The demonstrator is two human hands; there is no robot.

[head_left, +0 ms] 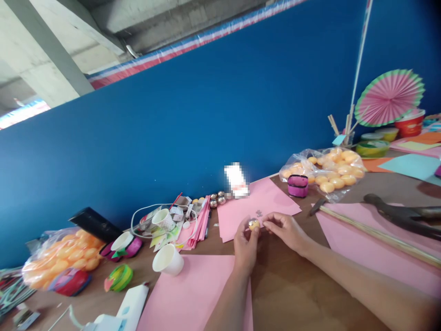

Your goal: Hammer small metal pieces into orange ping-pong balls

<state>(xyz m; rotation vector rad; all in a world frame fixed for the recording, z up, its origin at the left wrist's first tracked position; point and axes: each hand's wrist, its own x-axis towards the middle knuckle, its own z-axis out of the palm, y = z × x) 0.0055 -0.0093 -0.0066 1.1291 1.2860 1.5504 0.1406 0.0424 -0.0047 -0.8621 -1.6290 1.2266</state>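
My left hand (245, 246) grips a small shiny ball (254, 224), yellowish below and silvery on top, between thumb and fingers. Just right of it, my right hand (284, 230) has its thumb and index finger pinched together; whatever they hold, if anything, is too small to make out. Both hands are over the brown table, at the near edge of a pink paper sheet (262, 197). On that sheet, right behind the ball, lies a little cluster of small dark metallic pieces (259, 213). Several silvery balls (217, 199) sit beyond, to the left.
A white paper cup (168, 260) stands on another pink sheet (203, 294). Bags of orange balls (69, 253) lie left and back right. A hammer (317, 207), a rod (379, 234) and a power strip (132, 305) are around. A blue partition (206, 115) rises behind.
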